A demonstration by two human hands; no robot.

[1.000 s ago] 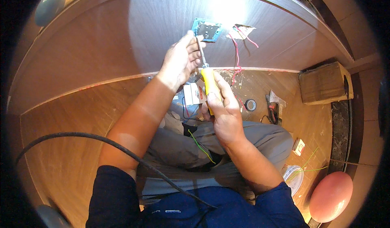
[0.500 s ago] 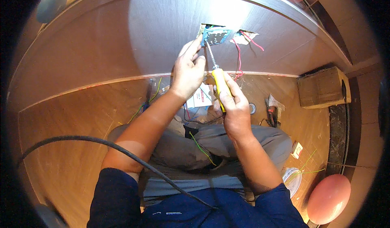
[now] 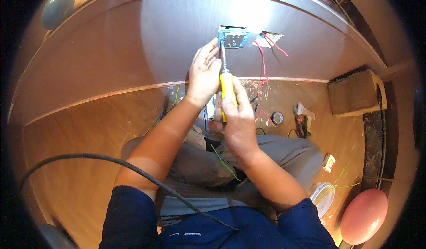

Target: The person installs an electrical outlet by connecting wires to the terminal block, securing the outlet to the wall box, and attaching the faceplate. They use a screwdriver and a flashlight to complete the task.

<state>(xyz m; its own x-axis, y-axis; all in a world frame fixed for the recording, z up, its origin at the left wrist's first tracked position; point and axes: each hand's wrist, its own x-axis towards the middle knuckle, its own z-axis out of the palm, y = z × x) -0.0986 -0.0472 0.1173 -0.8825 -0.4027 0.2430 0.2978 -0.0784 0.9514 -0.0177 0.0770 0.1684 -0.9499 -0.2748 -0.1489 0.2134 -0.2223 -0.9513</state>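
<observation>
In my right hand (image 3: pixel 239 120), fingers closed round its yellow handle, is a screwdriver (image 3: pixel 227 89). Its metal shaft points up to the left edge of a blue-framed switch or socket mount (image 3: pixel 234 39) with a dark centre. That mount sits at a rectangular cut-out in the upright grey panel (image 3: pixel 177 40). My left hand (image 3: pixel 204 76) has its fingers stretched out, with fingertips against or just beside the mount's left edge. What the screwdriver tip touches is too small to make out.
Red wires (image 3: pixel 262 62) hang from a second, ragged hole (image 3: pixel 268 38) to the right. On the floor lie a roll of black tape (image 3: pixel 277 117), red-handled pliers (image 3: pixel 301 124) and wire scraps. A cardboard box (image 3: pixel 355 94) stands at right; a black cable (image 3: pixel 88 156) crosses my left arm.
My right hand and the screwdriver have shifted left, and the shaft stands more upright. The mount sits straighter and flatter at the cut-out. My left hand stays nearly in place.
</observation>
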